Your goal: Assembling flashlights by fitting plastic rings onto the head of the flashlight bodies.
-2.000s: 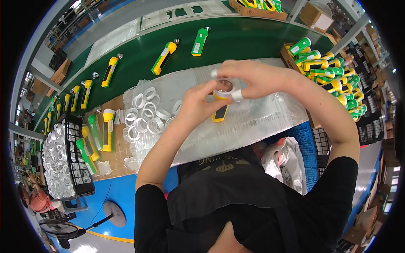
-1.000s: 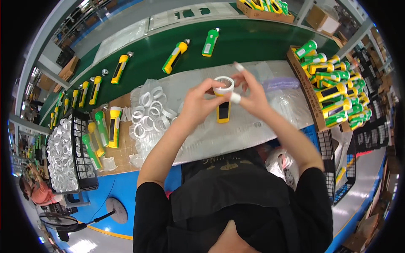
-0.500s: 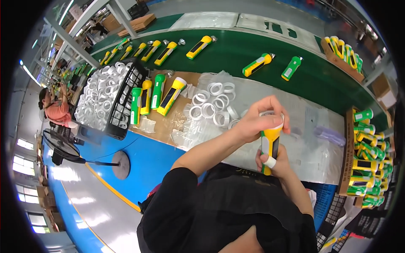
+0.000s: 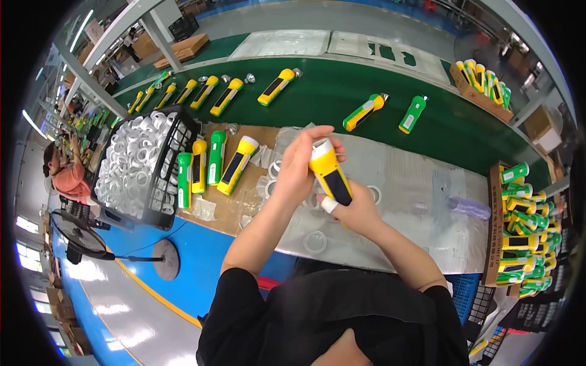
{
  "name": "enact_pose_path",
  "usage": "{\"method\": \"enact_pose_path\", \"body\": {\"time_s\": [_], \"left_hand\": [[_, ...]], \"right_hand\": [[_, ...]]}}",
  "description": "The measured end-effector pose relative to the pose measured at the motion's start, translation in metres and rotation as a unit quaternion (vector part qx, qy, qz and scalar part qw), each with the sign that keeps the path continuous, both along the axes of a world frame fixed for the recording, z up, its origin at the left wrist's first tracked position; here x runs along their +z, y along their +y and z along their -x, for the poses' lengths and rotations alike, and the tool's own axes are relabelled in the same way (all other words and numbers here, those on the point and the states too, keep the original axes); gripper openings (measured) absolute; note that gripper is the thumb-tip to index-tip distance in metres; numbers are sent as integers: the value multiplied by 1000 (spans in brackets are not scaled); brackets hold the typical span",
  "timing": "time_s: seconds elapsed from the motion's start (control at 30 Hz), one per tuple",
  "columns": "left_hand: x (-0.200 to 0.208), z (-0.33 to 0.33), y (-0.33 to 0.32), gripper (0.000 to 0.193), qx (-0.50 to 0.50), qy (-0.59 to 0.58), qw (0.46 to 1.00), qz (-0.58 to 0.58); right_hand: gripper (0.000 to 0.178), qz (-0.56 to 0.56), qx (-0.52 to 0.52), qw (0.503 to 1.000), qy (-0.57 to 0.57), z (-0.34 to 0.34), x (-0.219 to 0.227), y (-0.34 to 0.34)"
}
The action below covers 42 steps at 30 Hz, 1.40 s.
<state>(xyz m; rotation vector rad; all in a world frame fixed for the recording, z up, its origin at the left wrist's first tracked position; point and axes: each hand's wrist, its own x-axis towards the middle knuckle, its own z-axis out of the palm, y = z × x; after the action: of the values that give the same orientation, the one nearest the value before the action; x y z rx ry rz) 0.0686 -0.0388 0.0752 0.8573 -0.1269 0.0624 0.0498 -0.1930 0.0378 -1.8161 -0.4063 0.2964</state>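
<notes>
My right hand (image 4: 357, 210) is closed round the body of a yellow flashlight (image 4: 325, 160) with a dark panel on its side; white tape wraps one digit. The flashlight tilts, its white-rimmed head pointing up and away from me. My left hand (image 4: 298, 168) curls round that head from the left, fingers passing behind it. Under and beside my hands, white rings (image 4: 374, 195) lie on the plastic-covered bench (image 4: 421, 229), most hidden by my hands. A clear round disc (image 4: 315, 242) rests nearer to me.
A black crate (image 4: 160, 194) heaped with white rings stands left, beside several upright flashlights (image 4: 217, 157). More flashlights lie along the green belt (image 4: 317, 91). At right are a carton (image 4: 493, 244) of flashlights and a crumpled purple wrapper (image 4: 469, 207). A person (image 4: 70, 177) sits far left.
Both hands and the flashlight have moved left and farther from me over the rings. My left hand has shifted from atop the head to its left side. The clear disc has come into view.
</notes>
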Motion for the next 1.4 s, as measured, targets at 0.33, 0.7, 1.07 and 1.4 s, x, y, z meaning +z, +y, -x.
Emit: {"method": "enact_pose_path", "body": {"time_s": [0.33,0.7,1.07,1.4], "left_hand": [[48,-30,114,21,170,51,933,-314],[-67,-63,142,21,193,-201,517,-810],[-10,-85,-10,44,113,-148,874,-450],[-40,15,-101,45,-176,104,896,-394]], "right_hand": [[29,-181,-13,977,-108,-165,-41,-2],[67,382,-427,820,9,-329,-54,-129],[55,43,-161,986,-28,-148,55,-116],[77,101,-77,988,-89,35,10,-145]]}}
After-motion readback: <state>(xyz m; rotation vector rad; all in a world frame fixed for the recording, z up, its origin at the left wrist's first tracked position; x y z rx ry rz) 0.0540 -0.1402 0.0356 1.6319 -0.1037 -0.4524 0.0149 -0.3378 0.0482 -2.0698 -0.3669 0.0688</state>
